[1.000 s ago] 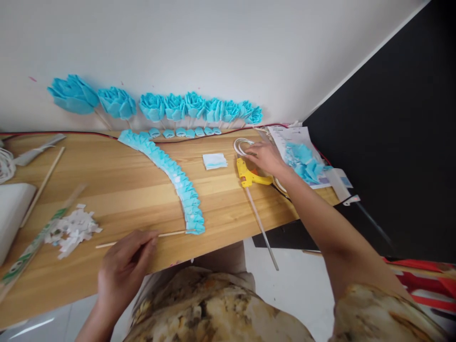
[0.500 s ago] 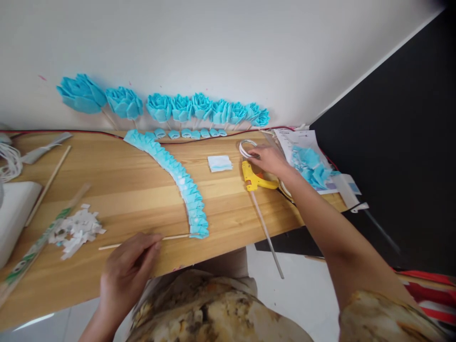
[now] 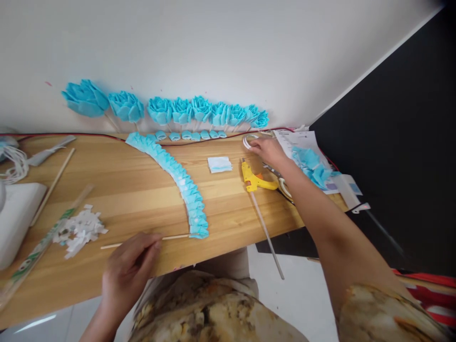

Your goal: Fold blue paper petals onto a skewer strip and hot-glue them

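Observation:
My left hand (image 3: pixel 130 266) rests at the near edge of the wooden table (image 3: pixel 117 190), its fingers closed on a thin wooden skewer (image 3: pixel 171 237). The skewer's far end meets a long curved strip of folded light-blue petals (image 3: pixel 178 183). My right hand (image 3: pixel 267 151) reaches to the far right of the table, its fingers on a white roll of tape (image 3: pixel 248 140). A yellow glue gun (image 3: pixel 256 180) with a long glue stick (image 3: pixel 267 232) lies just in front of that hand.
Several blue paper flowers (image 3: pixel 178 110) on sticks lean against the wall. A white folded square (image 3: pixel 219 164), a pile of white paper scraps (image 3: pixel 80 230), loose blue petals (image 3: pixel 311 166) on paper, sticks and a white box (image 3: pixel 14 218) lie about.
My right hand has slid the white tape roll a little farther back toward the wall. The left hand has kept still on the skewer.

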The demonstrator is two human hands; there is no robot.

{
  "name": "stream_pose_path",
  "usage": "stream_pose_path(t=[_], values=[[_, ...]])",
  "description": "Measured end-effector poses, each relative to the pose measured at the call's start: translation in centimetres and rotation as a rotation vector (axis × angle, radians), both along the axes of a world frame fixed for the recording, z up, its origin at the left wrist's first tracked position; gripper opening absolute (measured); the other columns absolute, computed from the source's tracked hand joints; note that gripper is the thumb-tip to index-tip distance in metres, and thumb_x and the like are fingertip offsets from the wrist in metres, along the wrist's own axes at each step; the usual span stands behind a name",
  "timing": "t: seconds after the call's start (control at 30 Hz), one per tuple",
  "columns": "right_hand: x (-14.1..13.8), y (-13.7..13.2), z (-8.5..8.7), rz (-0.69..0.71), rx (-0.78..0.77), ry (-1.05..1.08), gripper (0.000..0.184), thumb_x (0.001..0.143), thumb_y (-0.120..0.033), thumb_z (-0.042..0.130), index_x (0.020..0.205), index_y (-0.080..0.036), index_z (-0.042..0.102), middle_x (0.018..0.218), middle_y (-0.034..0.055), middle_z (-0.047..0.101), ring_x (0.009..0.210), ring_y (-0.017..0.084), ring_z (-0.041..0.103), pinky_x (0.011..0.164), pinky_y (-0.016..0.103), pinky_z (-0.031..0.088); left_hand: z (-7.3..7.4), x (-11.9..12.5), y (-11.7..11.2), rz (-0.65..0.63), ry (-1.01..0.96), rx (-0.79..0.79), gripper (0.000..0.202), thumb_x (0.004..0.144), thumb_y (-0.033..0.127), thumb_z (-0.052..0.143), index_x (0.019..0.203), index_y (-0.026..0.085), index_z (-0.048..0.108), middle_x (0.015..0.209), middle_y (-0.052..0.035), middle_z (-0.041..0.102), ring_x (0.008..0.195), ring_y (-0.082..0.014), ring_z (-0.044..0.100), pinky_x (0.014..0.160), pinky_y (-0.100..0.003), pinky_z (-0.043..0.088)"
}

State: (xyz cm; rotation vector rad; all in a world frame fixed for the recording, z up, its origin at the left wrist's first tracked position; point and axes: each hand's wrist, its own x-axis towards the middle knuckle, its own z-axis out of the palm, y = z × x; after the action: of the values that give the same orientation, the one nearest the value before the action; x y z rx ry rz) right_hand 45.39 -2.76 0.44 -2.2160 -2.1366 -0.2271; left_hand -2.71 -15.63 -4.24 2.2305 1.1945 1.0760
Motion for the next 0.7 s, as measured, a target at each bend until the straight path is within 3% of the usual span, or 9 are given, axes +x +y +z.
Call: stream_pose_path(t=[0.13, 0.23, 0.3, 0.4, 0.5, 0.6, 0.7], values=[[2.2, -4.1, 1.8, -0.01, 0.054, 0.071, 0.033, 0.097, -0.034, 0.051, 0.116, -0.019, 0.074, 0.117, 0.0125, 0.077, 0.107, 0.031, 0.069, 0.089, 0.04, 0.05, -0.1, -0.1, 0.0, 0.007, -0.013, -0.042, 0.011, 0.095, 0.03, 0.063, 0.094, 0.024, 0.072, 0.086, 0.0002, 0.077, 0.073, -0.017, 0.074, 0.068, -0.024, 0.059], [4.4, -9.1, 2.6, -0.136, -0.151, 0.071, 0.033, 0.09, -0.033, 0.059, 0.118, -0.023, 0.073, 0.101, 0.0074, 0.08, 0.091, 0.029, 0.073, 0.076, 0.036, 0.052, -0.3, -0.2, 0.0, -0.004, -0.017, -0.049, 0.011, 0.095, 0.03, 0.063, 0.095, 0.024, 0.072, 0.088, 0.0003, 0.078, 0.075, -0.017, 0.074, 0.07, -0.024, 0.059], [5.4, -12.2, 2.4, -0.176, -0.267, 0.114, 0.043, 0.084, -0.032, 0.066, 0.127, -0.027, 0.069, 0.096, 0.0043, 0.08, 0.086, 0.028, 0.074, 0.071, 0.034, 0.053, -0.4, -0.2, 0.0, -0.012, -0.027, -0.053, 0.011, 0.095, 0.031, 0.064, 0.096, 0.024, 0.072, 0.09, -0.0001, 0.078, 0.078, -0.0173, 0.074, 0.072, -0.024, 0.059], [6.0, -15.2, 1.3, -0.167, -0.267, 0.139, 0.057, 0.08, -0.027, 0.069, 0.136, -0.032, 0.063, 0.112, 0.0034, 0.078, 0.096, 0.028, 0.074, 0.073, 0.034, 0.055, -0.5, -0.2, -0.2, 0.005, -0.062, -0.087, 0.014, 0.096, 0.034, 0.063, 0.097, 0.025, 0.074, 0.09, -0.0007, 0.078, 0.079, -0.018, 0.074, 0.072, -0.025, 0.058], [5.6, -15.8, 0.4, -0.17, -0.252, 0.159, 0.054, 0.081, -0.028, 0.067, 0.134, -0.032, 0.064, 0.112, 0.0048, 0.078, 0.096, 0.028, 0.075, 0.075, 0.035, 0.056, -0.4, -0.1, -0.4, 0.034, -0.097, -0.115, 0.017, 0.097, 0.037, 0.062, 0.098, 0.025, 0.075, 0.09, -0.0015, 0.078, 0.079, -0.0186, 0.074, 0.07, -0.026, 0.058], [4.9, -14.6, -0.1, -0.187, -0.212, 0.179, 0.053, 0.082, -0.03, 0.068, 0.135, -0.027, 0.063, 0.102, 0.0059, 0.079, 0.091, 0.028, 0.075, 0.073, 0.034, 0.056, -0.3, -0.1, -0.2, -0.011, -0.067, -0.083, 0.016, 0.096, 0.034, 0.063, 0.097, 0.024, 0.075, 0.089, -0.002, 0.078, 0.076, -0.0185, 0.074, 0.067, -0.025, 0.057], [3.7, -13.1, -0.3, -0.144, -0.145, 0.217, 0.047, 0.085, -0.03, 0.065, 0.132, -0.024, 0.064, 0.105, 0.0076, 0.079, 0.093, 0.027, 0.075, 0.077, 0.035, 0.056, -0.2, -0.1, 0.0, -0.011, -0.044, -0.042, 0.016, 0.096, 0.032, 0.063, 0.097, 0.022, 0.075, 0.087, -0.0028, 0.078, 0.074, -0.0182, 0.074, 0.066, -0.025, 0.057]])
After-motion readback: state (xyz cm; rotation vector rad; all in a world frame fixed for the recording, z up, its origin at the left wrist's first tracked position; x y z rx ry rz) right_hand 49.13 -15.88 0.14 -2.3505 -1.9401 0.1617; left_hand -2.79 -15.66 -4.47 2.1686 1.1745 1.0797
